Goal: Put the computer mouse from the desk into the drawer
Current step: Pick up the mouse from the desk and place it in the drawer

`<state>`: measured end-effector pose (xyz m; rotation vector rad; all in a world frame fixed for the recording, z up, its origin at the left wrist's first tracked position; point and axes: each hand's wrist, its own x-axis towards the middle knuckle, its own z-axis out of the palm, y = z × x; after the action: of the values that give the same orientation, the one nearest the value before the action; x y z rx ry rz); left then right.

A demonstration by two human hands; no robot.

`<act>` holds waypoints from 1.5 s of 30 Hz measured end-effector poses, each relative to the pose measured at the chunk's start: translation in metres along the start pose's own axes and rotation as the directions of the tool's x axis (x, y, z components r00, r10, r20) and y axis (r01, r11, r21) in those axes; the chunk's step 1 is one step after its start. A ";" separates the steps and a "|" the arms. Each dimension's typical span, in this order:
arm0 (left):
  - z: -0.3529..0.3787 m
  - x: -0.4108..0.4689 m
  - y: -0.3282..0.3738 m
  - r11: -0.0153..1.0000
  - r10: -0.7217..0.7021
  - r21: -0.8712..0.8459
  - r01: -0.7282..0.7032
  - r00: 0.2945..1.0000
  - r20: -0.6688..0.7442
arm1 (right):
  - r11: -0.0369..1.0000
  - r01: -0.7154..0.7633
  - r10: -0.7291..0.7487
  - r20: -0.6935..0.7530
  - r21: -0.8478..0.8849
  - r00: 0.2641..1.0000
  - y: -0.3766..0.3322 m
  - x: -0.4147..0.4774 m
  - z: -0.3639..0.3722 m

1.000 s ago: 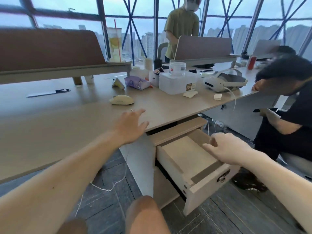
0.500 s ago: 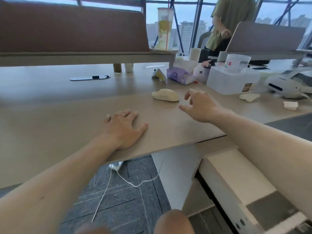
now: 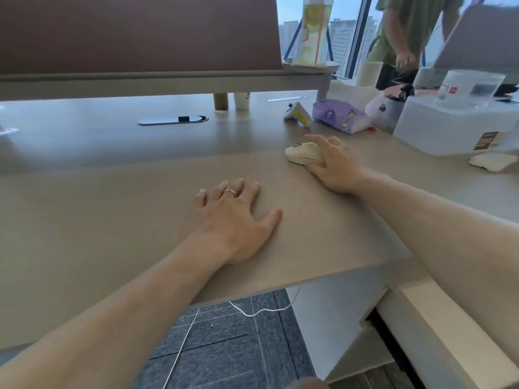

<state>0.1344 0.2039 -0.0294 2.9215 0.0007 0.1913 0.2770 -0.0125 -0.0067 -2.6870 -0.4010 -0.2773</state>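
A cream computer mouse [image 3: 300, 153] lies on the beige desk [image 3: 112, 209], right of centre. My right hand [image 3: 332, 164] is wrapped around its right end, fingers over the top and thumb underneath; the mouse still rests on the desk. Flat on the desk, palm down with fingers spread, lies my left hand [image 3: 233, 217], a ring on one finger; it holds nothing. The open drawer [image 3: 438, 329] shows only as a pale edge at the lower right, mostly hidden by my right forearm.
Behind the mouse lie a purple tissue pack [image 3: 339, 119] and a white plastic box [image 3: 449, 127] with a clear tub on top. A brown divider panel [image 3: 134, 37] runs along the back. A person in a green shirt [image 3: 404, 32] stands at the far right. A white cable [image 3: 252, 313] trails on the floor.
My right hand has moved forward and closed around the mouse. My view has come closer to the desk. The left hand stays flat in place.
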 end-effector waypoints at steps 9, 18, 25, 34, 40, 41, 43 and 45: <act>-0.004 -0.003 0.002 1.000 -0.011 -0.008 0.012 1.000 0.028 | 1.000 -0.013 0.012 -0.043 -0.010 0.999 -0.002 -0.032 -0.004; -0.011 -0.008 0.006 1.000 -0.025 -0.002 0.025 0.999 0.045 | 0.987 0.144 -0.143 -0.013 0.070 0.990 -0.009 -0.089 -0.016; -0.014 -0.016 0.010 0.999 -0.017 -0.041 0.018 1.000 0.017 | 0.964 0.258 -0.262 0.051 0.068 0.964 0.009 -0.154 -0.038; 0.001 -0.077 0.095 0.962 0.257 -0.093 -0.255 0.966 0.008 | 0.984 0.168 -0.165 -0.053 0.053 0.985 0.058 -0.227 -0.091; 0.032 -0.115 0.184 0.794 0.581 -0.161 -0.587 0.809 -0.087 | 0.999 0.029 -0.032 -0.135 -0.021 0.990 0.104 -0.279 -0.120; 0.040 -0.116 0.193 0.776 0.604 -0.153 -0.612 0.791 -0.100 | 1.000 -0.002 -0.002 -0.140 -0.026 0.990 0.114 -0.287 -0.122; 0.057 -0.117 0.206 0.755 0.628 -0.165 -0.635 0.772 -0.096 | 0.998 -0.049 0.045 -0.145 -0.025 0.988 0.132 -0.302 -0.123; 0.076 -0.116 0.213 0.780 0.603 -0.183 -0.599 0.797 -0.039 | 0.996 -0.092 0.090 -0.137 -0.012 0.987 0.148 -0.314 -0.121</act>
<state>0.0261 -0.0218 -0.0732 2.6297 -0.9167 0.2397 0.0128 -0.2674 -0.0305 -2.6751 -0.2354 -0.4360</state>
